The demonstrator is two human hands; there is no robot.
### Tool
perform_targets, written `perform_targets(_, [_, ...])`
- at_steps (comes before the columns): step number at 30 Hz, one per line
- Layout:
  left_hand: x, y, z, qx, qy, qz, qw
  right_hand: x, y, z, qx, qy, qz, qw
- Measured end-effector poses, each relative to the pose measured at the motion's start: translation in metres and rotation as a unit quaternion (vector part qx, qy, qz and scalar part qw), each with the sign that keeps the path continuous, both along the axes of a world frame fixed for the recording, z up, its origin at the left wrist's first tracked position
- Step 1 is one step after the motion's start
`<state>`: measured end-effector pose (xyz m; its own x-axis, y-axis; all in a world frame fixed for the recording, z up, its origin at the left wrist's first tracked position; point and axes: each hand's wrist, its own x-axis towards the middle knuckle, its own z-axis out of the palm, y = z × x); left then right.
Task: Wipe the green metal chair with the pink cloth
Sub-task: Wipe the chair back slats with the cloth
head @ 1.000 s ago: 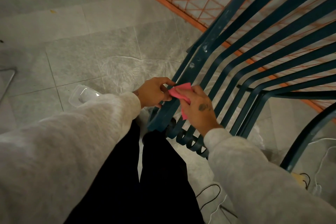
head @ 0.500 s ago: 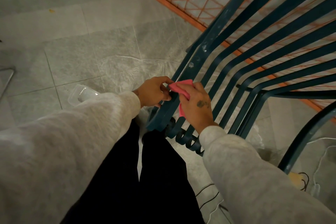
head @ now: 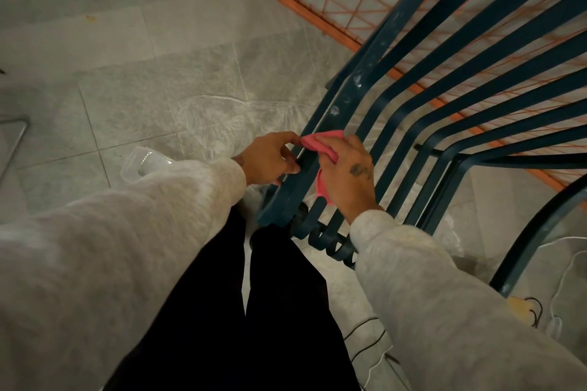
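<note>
Green metal chair (head: 359, 86): dark slats, white specks on left edge slat, stands on grey floor tiles (head: 143, 98) right in front. Right hand (head: 349, 174) fingers curled round folded pink cloth (head: 320, 141), pressed on that slat. Left hand (head: 270, 159) fingers curled round same slat, just beside cloth.

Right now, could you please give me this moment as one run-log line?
stage: wiping | left hand: grips chair slat | right hand: holds cloth against same slat
</note>
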<state>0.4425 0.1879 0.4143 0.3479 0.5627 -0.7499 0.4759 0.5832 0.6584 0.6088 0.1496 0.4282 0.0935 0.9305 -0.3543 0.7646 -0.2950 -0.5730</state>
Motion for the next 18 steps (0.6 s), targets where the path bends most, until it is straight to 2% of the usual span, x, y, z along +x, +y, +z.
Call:
perform_targets(10, [-0.001,-0.001,0.000,0.003,-0.003,-0.003,1.000,-0.007,-0.020,0.004,0.009,-0.017,0.055,0.998])
perform_targets(15, [-0.001,-0.002,0.000,0.012,0.005,-0.008,1.000,-0.005,-0.008,0.000,0.031,-0.032,0.025,0.999])
perform_targets(18, [-0.001,-0.004,-0.001,0.013,0.002,-0.007,1.000,-0.012,-0.025,0.001,0.027,-0.024,0.044,0.998])
